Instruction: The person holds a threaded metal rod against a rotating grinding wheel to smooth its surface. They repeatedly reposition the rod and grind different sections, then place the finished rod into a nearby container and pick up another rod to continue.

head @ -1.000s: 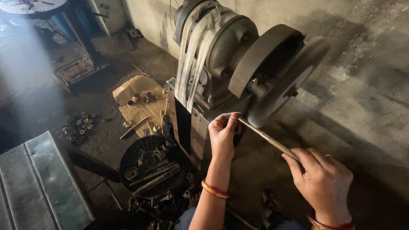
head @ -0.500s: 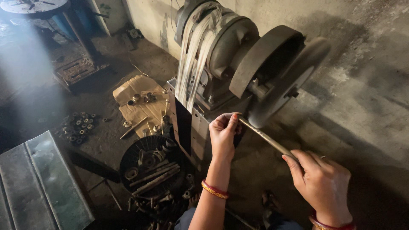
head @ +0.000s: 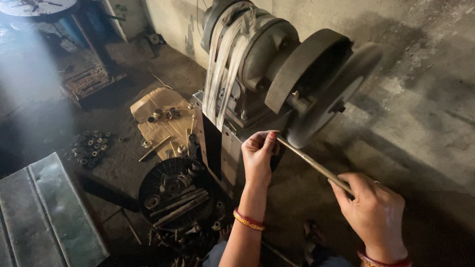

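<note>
Beside a dusty concrete wall (head: 435, 99), a metal rod (head: 316, 165) is gripped by the left hand (head: 258, 155) and right hand (head: 376, 215) against a grinding wheel (head: 331, 99), grinding seemingly unfinished.

Ahead of us the grinding wheel (head: 332, 94) and the motor housing (head: 257, 64) block the way forward, with the metal rod (head: 314, 165) slanting just under the wheel's rim. To our right the concrete floor (head: 425, 148) lies open. To our left, a round tray of parts (head: 173, 193), cardboard (head: 161, 121) and metal sheet (head: 39, 212) crowd the ground.
</note>
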Demonstrator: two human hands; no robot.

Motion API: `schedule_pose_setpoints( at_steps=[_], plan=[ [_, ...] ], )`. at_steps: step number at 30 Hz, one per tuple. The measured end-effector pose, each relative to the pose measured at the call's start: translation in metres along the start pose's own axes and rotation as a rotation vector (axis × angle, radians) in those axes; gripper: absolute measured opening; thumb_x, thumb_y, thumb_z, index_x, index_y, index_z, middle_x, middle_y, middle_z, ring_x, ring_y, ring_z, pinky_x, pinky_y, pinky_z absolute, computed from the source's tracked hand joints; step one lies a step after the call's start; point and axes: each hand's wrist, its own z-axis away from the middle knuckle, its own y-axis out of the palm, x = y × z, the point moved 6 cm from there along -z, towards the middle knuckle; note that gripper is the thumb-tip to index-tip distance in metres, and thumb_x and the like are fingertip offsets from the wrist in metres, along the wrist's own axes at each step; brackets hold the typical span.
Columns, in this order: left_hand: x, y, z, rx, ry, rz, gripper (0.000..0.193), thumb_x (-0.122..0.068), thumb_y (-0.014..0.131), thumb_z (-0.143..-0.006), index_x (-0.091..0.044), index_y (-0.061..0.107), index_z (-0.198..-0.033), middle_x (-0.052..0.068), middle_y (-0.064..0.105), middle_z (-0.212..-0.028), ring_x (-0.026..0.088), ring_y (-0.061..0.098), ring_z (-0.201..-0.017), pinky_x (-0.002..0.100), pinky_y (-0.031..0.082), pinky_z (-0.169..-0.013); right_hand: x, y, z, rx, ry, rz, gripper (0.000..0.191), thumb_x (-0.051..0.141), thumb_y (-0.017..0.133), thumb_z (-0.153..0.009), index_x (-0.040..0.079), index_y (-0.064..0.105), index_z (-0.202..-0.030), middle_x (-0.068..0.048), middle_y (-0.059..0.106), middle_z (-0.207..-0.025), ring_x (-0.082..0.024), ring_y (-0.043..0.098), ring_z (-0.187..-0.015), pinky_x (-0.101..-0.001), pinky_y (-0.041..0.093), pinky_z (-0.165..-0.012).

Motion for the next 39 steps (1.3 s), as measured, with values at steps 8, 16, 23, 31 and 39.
schedule_pose_setpoints(
  at_steps=[8, 16, 23, 31, 39],
  plan=[
    [0.001, 0.0, -0.001, -0.004, 0.004, 0.006, 0.018, -0.011, 0.071, -0.099, 0.007, 0.074, -0.098, 0.002, 0.064, -0.073, 0.009, 0.053, -0.061, 0.024, 0.041, -0.056, 0.009, -0.008, -0.004, -0.05, -0.083, 0.002, 0.02, 0.029, 0.083, -0.084, 0.012, 0.073, -0.087, 0.0, 0.071, -0.073, -0.018, 0.064, -0.057, -0.0302, 0.047, -0.054],
    [0.0, -0.001, -0.001, -0.006, -0.009, 0.003, 0.019, -0.011, 0.071, -0.099, 0.007, 0.074, -0.098, 0.003, 0.065, -0.074, 0.01, 0.056, -0.062, 0.025, 0.044, -0.058, 0.011, -0.008, -0.009, 0.028, -0.057, -0.009, 0.019, 0.03, 0.079, -0.088, 0.012, 0.075, -0.085, 0.001, 0.073, -0.073, -0.016, 0.066, -0.056, -0.0296, 0.048, -0.053],
    [0.001, 0.0, -0.001, 0.015, 0.008, 0.013, 0.02, -0.013, 0.071, -0.099, 0.007, 0.074, -0.099, 0.002, 0.064, -0.073, 0.009, 0.054, -0.062, 0.024, 0.043, -0.058, 0.012, -0.01, -0.007, -0.011, -0.091, -0.007, 0.019, 0.03, 0.076, -0.09, 0.011, 0.075, -0.087, 0.0, 0.074, -0.077, -0.018, 0.067, -0.062, -0.0304, 0.05, -0.056],
    [-0.003, 0.002, -0.002, 0.026, 0.015, -0.002, 0.02, -0.012, 0.071, -0.1, 0.008, 0.074, -0.101, 0.003, 0.065, -0.073, 0.009, 0.055, -0.063, 0.025, 0.044, -0.059, 0.007, -0.003, -0.005, 0.019, -0.056, -0.012, 0.02, 0.033, 0.077, -0.088, 0.012, 0.076, -0.089, -0.001, 0.073, -0.074, -0.02, 0.068, -0.061, -0.0322, 0.049, -0.053],
    [-0.03, -0.009, 0.024, 0.158, -0.134, 0.049, 0.017, -0.007, 0.07, -0.095, 0.005, 0.074, -0.106, 0.008, 0.072, -0.08, 0.012, 0.065, -0.069, 0.025, 0.053, -0.067, 0.018, -0.05, 0.013, -0.222, -0.259, 0.064, 0.02, 0.025, 0.087, -0.091, 0.014, 0.074, -0.101, 0.0, 0.074, -0.088, -0.019, 0.073, -0.079, -0.0261, 0.054, -0.073]
  ],
)
